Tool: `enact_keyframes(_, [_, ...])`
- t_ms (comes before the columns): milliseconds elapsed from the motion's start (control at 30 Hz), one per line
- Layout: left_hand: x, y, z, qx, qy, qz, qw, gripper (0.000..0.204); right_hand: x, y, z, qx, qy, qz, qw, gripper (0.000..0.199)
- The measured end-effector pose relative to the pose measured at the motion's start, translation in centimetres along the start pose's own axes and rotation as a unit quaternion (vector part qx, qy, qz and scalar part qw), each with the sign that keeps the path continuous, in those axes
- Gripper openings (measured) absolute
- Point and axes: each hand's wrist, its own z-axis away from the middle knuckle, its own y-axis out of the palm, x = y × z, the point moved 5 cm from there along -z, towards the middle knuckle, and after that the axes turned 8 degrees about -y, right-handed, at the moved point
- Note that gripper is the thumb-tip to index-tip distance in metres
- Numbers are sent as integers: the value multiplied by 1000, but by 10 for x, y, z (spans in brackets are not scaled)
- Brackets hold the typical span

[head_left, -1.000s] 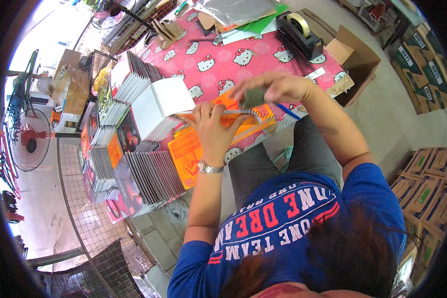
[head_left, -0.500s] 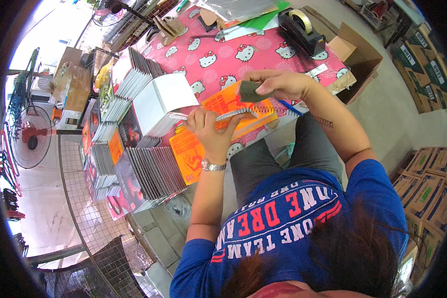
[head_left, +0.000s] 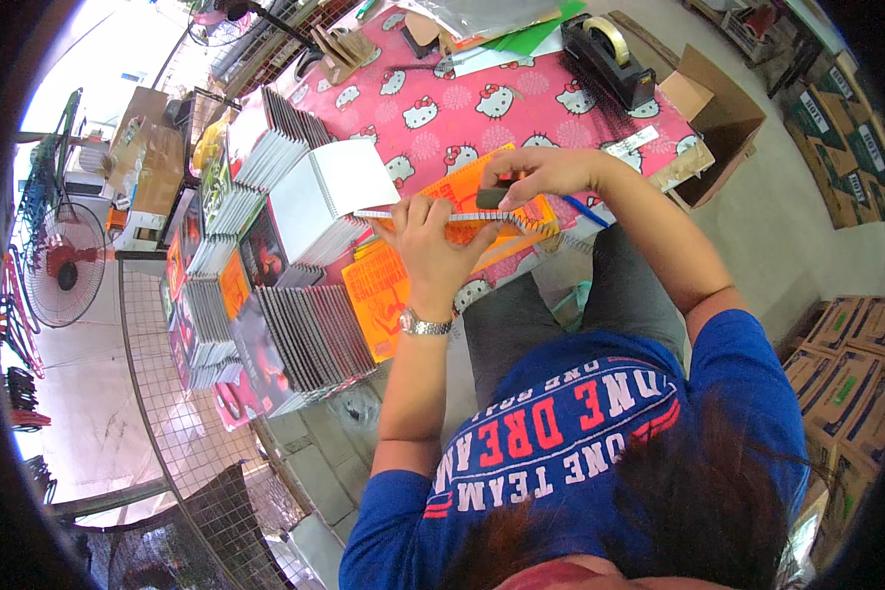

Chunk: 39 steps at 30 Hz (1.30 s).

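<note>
Pink worktop (head_left: pixel 560 133): print-covered, filling the upper middle of the head view.
Left hand (head_left: pixel 425 236): pinching a notebook between thumb and fingers.
Notebook (head_left: pixel 462 215): edge-on, above the worktop's near side, one end by the left hand, the other below the right.
Wire coil (head_left: pixel 560 238): along the notebook's right part, its end trailing past it.
Right hand (head_left: pixel 558 171): gripping a dark green pad (head_left: pixel 493 198) just above the notebook; cannot tell whether the pad touches.
Orange books (head_left: pixel 375 313): flat, beneath and beside the left hand.
Blue stick (head_left: pixel 584 210): just beside the coil.
Book stacks (head_left: pixel 315 339): left of the left hand.
</note>
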Motion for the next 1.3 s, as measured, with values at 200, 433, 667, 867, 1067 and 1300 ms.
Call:
enact_keyframes(200, [-7,-7,-1,-14,32,-2,999,44,10,-2,-4,48,-56,-141,987,44])
enact_keyframes(433, [-6,-8,-1,-1,44,20,999,45,13,-3,-12,47,2,8,999,42])
enact_keyframes(667, [4,-1,0,11,11,61,998,49,21,3,-16,53,-78,-185,978,47])
enact_keyframes(867, [4,0,0,-5,-7,63,998,51,15,1,-24,57,-38,-182,981,52])
enact_keyframes(1067, [12,-23,-11,-51,-40,41,997,47,-13,-12,-43,7,11,-155,988,65])
enact_keyframes(1300, [37,-20,-6,-10,5,57,998,43,-1,6,-67,141,27,27,989,65])
